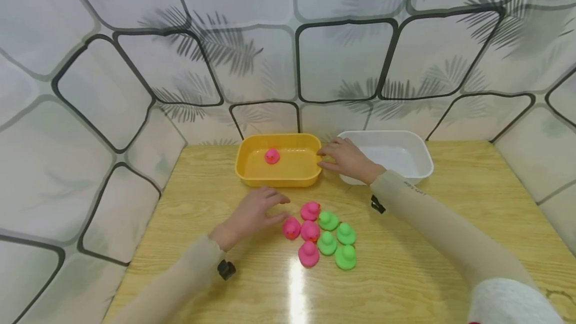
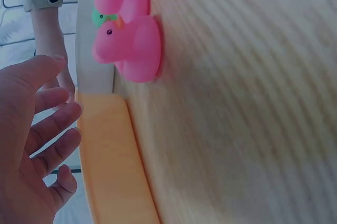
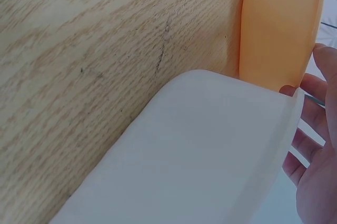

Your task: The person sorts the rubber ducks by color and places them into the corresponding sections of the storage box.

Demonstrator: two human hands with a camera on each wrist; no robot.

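My left hand hovers above the table with fingers spread and loosely bent, holding nothing. Its fingertips are close to a pink rubber duck, the leftmost of a cluster. Other pink ducks stand beside it, and green rubber ducks make up the cluster's right side. My right hand is between the two bins, fingertips right at the right rim of the yellow bin. One pink duck sits inside that bin. Below the right hand's wrist is the near-left corner of the white bin.
The white bin stands right of the yellow one, both near the back of the wooden table. Patterned panels rise behind and at the sides. Glare shows in front of the ducks.
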